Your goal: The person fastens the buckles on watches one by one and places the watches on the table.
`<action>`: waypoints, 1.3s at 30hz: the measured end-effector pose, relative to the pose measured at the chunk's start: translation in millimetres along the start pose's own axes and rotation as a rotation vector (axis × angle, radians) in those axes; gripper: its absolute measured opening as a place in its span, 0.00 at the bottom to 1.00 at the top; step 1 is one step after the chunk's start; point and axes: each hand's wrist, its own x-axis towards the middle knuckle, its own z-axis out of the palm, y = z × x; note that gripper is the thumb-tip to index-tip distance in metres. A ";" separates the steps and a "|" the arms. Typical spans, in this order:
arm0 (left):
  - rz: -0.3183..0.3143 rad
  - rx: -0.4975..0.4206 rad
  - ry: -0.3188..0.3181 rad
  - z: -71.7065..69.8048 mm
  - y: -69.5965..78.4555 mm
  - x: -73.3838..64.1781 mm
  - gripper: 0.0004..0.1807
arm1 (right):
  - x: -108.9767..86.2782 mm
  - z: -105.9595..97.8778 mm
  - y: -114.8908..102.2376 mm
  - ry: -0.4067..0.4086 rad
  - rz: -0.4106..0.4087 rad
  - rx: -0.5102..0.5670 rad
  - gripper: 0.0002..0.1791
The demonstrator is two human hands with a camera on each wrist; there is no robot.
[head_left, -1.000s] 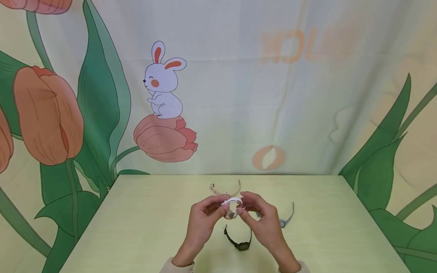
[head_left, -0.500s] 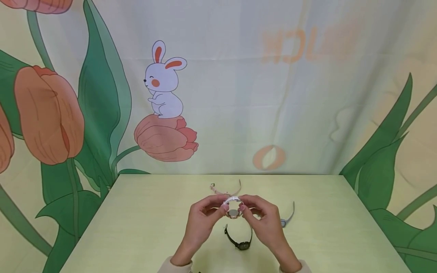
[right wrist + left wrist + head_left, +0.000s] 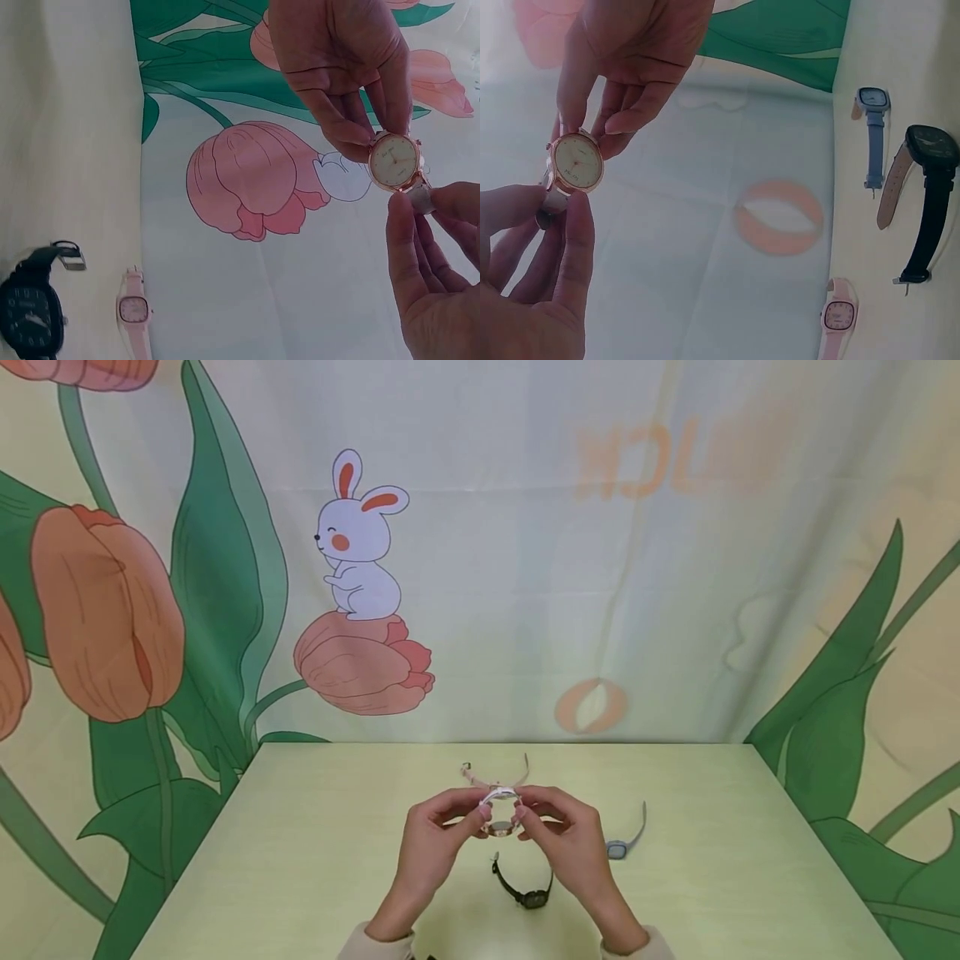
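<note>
Above the table, a white-strapped wristwatch [image 3: 501, 829] is held with its strap curved into a loop. In the left wrist view its round pale dial [image 3: 577, 162] has a rose-gold rim and faces the camera. My left hand [image 3: 429, 847] pinches one side of the loop between thumb and fingers. Opposite it, my right hand [image 3: 576, 850] pinches the other side. Whether the strap is buckled, I cannot tell. On the table below lies a black watch [image 3: 534, 899], nearest to the hands.
A blue-grey watch [image 3: 617, 850] lies right of the hands. Behind them rests a pink watch [image 3: 477, 780], partly hidden in the head view. The pale green table [image 3: 300, 860] ends at a printed curtain [image 3: 487, 610] with tulips and a rabbit.
A second ago the watch was angled sideways; it has since turned into a rounder loop. Both hands have shifted slightly left with it, uncovering the blue-grey watch's face.
</note>
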 end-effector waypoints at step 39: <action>-0.251 0.105 0.186 -67.0 -59.5 17.5 0.11 | 24.6 88.9 75.7 0.007 0.461 0.131 0.12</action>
